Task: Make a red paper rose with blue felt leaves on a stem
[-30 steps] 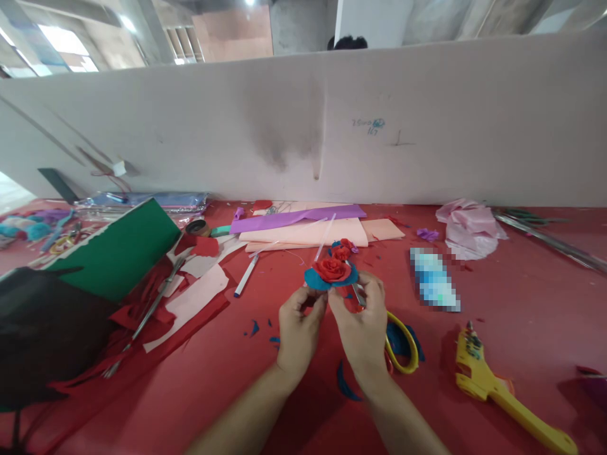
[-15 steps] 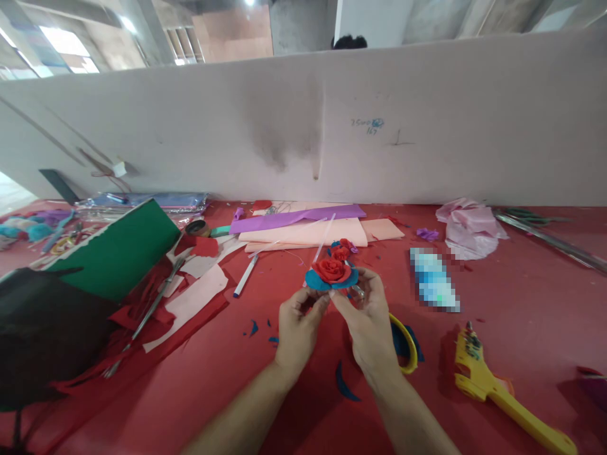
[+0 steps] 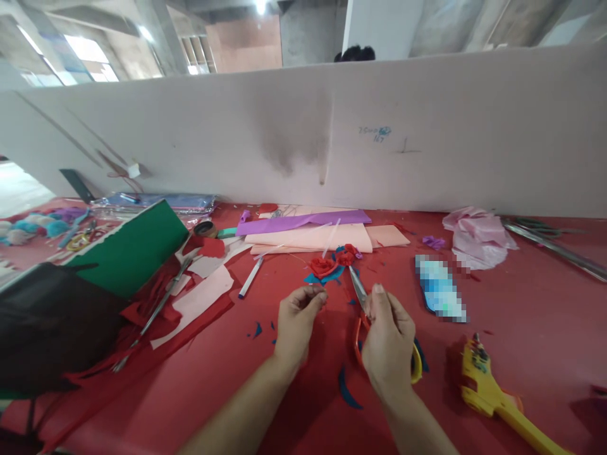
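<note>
A red paper rose on a blue paper base lies on the red table, just beyond my hands. A smaller red rose lies right behind it. My left hand hovers a little short of the rose with thumb and fingers pinched; whatever is in the pinch is too small to name. My right hand is above the scissors, fingers pressed together beside the blades. The orange and yellow handles show under the palm. I cannot tell whether the hand grips them.
A yellow glue gun lies at the right front. Pink and purple sheets are stacked behind the roses. A green sheet, red scraps and a white pen fill the left side. A grey partition closes the back.
The rose, held up between both hands before, now lies on the table. Both hands have drawn back from it, and the right hand has moved over the scissors.
</note>
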Demonstrator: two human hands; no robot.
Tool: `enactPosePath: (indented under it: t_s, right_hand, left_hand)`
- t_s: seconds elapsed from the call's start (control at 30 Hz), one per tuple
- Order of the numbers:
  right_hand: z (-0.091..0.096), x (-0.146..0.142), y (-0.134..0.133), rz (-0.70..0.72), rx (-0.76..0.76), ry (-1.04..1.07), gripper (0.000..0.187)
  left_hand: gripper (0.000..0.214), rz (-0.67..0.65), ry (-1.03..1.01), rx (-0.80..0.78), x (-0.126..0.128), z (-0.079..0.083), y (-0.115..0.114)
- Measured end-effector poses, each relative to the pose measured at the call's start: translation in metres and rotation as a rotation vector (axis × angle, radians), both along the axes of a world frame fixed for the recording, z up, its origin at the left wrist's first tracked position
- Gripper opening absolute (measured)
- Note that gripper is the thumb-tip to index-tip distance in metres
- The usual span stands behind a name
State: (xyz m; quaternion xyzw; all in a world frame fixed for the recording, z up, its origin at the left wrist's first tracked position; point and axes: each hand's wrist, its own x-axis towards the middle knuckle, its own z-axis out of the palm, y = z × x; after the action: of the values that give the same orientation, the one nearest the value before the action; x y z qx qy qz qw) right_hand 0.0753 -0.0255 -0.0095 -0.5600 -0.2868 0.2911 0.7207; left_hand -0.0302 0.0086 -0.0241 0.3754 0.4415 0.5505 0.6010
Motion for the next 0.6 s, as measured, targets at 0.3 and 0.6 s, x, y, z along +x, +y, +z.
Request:
enactPosePath:
  t_s: [0.3, 0.6]
  right_hand:
    - [-0.009, -0.003, 0.005, 0.255, -0.11, -0.344, 0.041]
    - [-0.012, 0.006, 0.009, 0.176, -0.042, -0.441, 0.042]
  left_hand:
    - [0.013, -0.105, -0.062, 0.065, -0.001, -0.006, -0.002]
    - [0.011, -0.173, 0.058, 0.133, -0.001, 0.0, -0.003]
